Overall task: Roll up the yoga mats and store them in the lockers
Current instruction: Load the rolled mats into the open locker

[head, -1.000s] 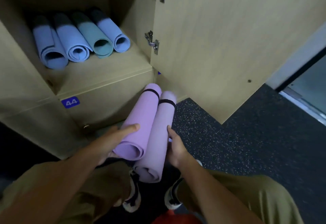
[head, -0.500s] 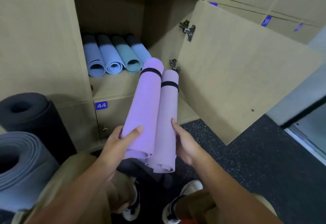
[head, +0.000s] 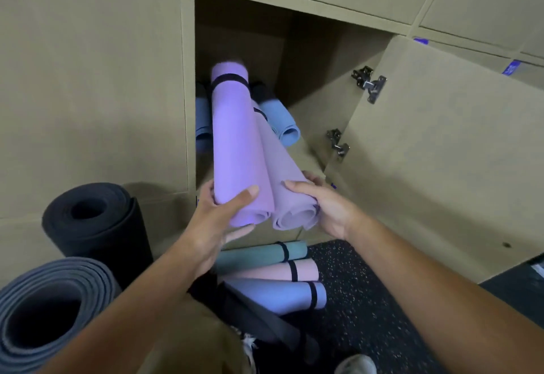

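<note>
2 smooth rolled purple mats [head: 235,150], black strap bands, left hand [head: 216,220] and right hand [head: 326,209] grip curled round their spiral ends, matte wood-grain locker [head: 309,59]

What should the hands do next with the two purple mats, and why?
Probably push them forward into the open locker. The left hand and right hand hold the near ends of the purple mats, whose far ends already reach in above the blue mats lying there. So sliding them in on top looks like the natural next move.
</note>
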A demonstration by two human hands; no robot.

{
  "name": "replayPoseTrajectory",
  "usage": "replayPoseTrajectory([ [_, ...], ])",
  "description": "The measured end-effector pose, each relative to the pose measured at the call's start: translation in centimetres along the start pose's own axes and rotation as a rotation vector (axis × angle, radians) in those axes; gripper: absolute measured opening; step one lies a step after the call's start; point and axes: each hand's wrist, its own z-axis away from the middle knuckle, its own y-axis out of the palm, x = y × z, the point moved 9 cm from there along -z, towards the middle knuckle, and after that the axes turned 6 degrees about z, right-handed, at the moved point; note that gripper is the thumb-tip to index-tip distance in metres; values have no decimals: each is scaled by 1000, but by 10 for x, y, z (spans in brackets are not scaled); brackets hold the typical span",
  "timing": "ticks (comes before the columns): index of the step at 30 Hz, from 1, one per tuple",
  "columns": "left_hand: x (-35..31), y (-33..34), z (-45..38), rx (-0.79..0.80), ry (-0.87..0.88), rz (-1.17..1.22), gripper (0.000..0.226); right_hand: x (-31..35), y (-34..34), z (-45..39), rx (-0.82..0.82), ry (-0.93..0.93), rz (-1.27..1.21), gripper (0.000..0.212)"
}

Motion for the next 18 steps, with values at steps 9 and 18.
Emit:
replayPoseTrajectory([
  [9,-23,-37,-76,-220,118,-5,89,40,31,-74,-175,-103,263,74],
  [18,6,-44,-105,-542,183,48,75,47,44,-119,-241,-96,263,38],
])
